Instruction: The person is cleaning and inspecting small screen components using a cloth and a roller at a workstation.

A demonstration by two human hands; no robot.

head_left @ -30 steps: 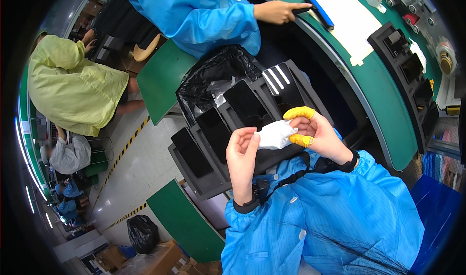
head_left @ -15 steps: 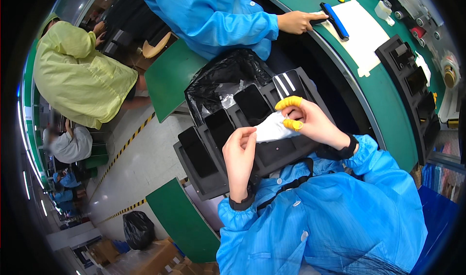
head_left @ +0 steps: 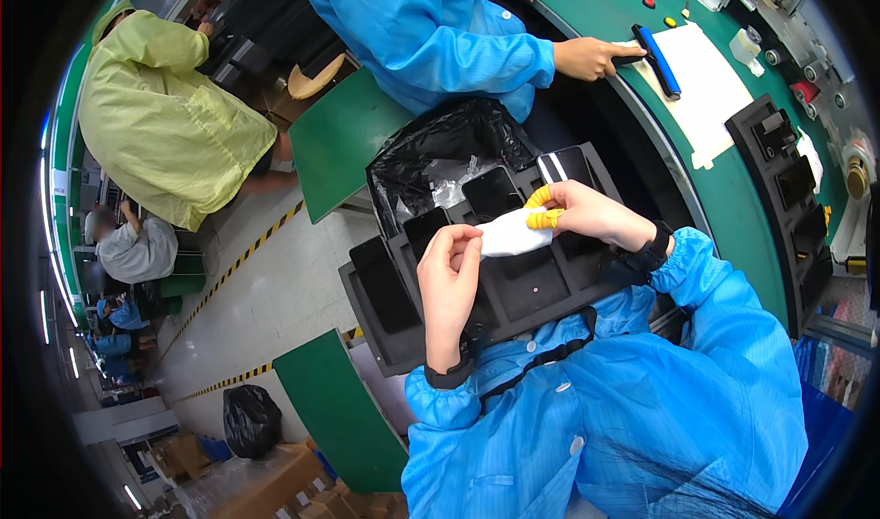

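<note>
Between my hands, a white cloth (head_left: 516,233) is stretched above a black foam tray (head_left: 522,316). My left hand (head_left: 449,281) pinches its left end between thumb and fingers. The other end is gripped by my right hand (head_left: 587,215), whose thumb and forefinger wear yellow finger cots (head_left: 542,209). Several flat black phone-like panels lie in the tray's slots: one at the left (head_left: 385,285), one behind my left hand (head_left: 425,229), one farther back (head_left: 492,194). A panel with two white stripes (head_left: 561,166) sits behind my right hand, partly hidden by it.
A black bag (head_left: 440,143) with clear plastic scraps stands behind the tray. Across from me, a co-worker's hand (head_left: 587,59) holds a blue roller (head_left: 656,63) over a white sheet on the green bench (head_left: 632,88). Another black tray (head_left: 779,189) stands at right. Green boards (head_left: 344,409) flank the left side.
The white cloth is now pulled narrower and straighter between my hands. My right-hand fingers have drawn together on it. The whole view has shifted slightly.
</note>
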